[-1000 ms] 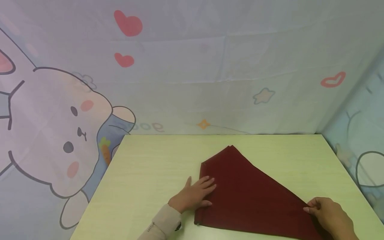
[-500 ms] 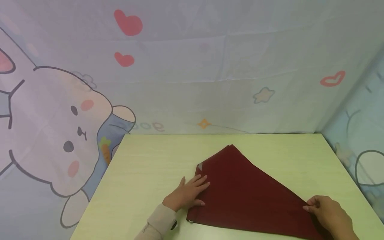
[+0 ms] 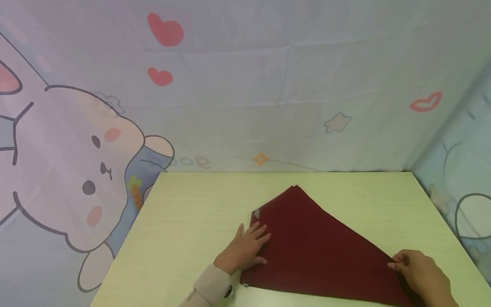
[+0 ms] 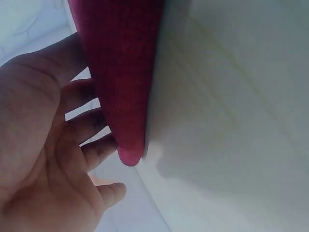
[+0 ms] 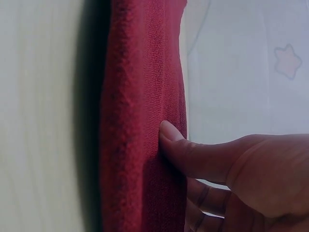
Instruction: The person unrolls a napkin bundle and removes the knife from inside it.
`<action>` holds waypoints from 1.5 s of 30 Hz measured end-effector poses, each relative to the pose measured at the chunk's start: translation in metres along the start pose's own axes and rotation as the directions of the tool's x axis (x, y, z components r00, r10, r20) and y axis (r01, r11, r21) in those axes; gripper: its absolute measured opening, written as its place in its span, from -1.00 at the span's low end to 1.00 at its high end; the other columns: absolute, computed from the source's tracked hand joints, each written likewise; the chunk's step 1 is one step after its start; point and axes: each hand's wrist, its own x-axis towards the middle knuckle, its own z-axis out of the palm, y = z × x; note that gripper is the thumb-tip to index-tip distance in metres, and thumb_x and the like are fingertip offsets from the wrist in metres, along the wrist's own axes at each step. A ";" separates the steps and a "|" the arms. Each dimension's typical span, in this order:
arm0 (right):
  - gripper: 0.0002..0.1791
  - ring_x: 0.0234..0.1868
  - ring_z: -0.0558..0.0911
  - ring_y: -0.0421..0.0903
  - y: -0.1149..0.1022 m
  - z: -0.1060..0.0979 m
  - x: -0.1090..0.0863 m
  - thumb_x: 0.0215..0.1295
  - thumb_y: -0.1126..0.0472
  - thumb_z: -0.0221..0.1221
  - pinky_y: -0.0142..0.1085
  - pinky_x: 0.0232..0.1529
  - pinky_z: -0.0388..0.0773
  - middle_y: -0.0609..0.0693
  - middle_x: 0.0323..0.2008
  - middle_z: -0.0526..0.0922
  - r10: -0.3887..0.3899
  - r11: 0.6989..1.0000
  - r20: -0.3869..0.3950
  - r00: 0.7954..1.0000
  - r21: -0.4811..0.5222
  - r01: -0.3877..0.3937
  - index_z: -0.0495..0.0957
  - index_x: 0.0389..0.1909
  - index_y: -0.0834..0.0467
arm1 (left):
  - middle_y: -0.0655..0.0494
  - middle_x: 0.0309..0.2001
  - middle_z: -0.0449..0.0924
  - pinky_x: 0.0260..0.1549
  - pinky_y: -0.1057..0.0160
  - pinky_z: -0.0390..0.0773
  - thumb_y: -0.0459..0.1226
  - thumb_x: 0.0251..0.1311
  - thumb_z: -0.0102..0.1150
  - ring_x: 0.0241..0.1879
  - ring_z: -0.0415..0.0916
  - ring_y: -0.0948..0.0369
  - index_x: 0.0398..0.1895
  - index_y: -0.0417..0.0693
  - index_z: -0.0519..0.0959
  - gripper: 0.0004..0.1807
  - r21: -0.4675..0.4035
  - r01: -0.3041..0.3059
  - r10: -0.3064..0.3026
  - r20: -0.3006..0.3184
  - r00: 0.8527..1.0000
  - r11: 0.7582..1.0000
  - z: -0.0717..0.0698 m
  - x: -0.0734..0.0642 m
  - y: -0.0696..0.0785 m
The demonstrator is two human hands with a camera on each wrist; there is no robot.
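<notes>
Dark red trousers (image 3: 326, 251), folded lengthwise, lie on the table with the waist end to the left and a leg narrowing toward the right. A small pale patch (image 3: 256, 213) shows at the upper waist corner. My left hand (image 3: 245, 249) rests on the waist end with fingers spread and straight; in the left wrist view its fingers reach behind the cloth's edge. My right hand (image 3: 420, 270) pinches the upper edge of the leg between thumb and fingers. In the right wrist view the thumb (image 5: 186, 147) presses on the red fabric. The leg's far end runs out of the head view.
The pale yellow-green table (image 3: 192, 213) has its back edge against a hanging cloth backdrop (image 3: 238, 76) printed with a rabbit and hearts. More of the backdrop hangs along both sides.
The trousers' waist edge has shifted left under my left hand, and the pale patch has come into view at its corner. The left hand then slid slightly back right. My right hand barely moved.
</notes>
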 end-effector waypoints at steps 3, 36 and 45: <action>-0.72 -0.28 0.66 0.01 0.000 -0.001 0.000 0.24 -0.04 0.38 0.01 -0.40 0.54 -0.01 -0.35 0.70 -0.001 1.000 -0.004 1.000 0.000 0.001 0.68 -0.27 0.09 | 0.15 0.57 0.17 0.48 -0.21 0.08 0.21 0.23 0.25 0.60 -0.02 0.11 0.53 0.16 0.33 -0.17 -0.007 -0.017 0.017 -0.001 1.000 1.000 -0.001 0.003 0.004; -0.66 -0.25 0.68 0.07 0.004 0.000 0.002 0.23 -0.10 0.38 0.07 -0.36 0.56 0.01 -0.32 0.72 0.002 1.000 0.006 1.000 0.001 -0.002 0.69 -0.24 0.10 | 0.28 0.63 -0.03 0.36 -0.47 0.04 0.19 0.34 0.08 0.61 -0.11 0.17 0.61 0.32 0.14 -0.20 -0.104 -0.075 0.076 0.012 0.997 0.992 0.009 -0.008 -0.018; -0.62 -0.23 0.69 0.09 0.005 -0.001 0.002 0.24 -0.13 0.37 0.07 -0.35 0.56 -0.02 -0.30 0.72 -0.003 1.000 0.026 1.000 0.018 0.003 0.69 -0.23 0.12 | 0.24 0.63 0.01 0.36 -0.46 0.05 0.17 0.35 0.10 0.61 -0.10 0.16 0.60 0.29 0.17 -0.21 -0.134 -0.072 0.078 0.039 0.996 0.988 0.002 -0.014 -0.025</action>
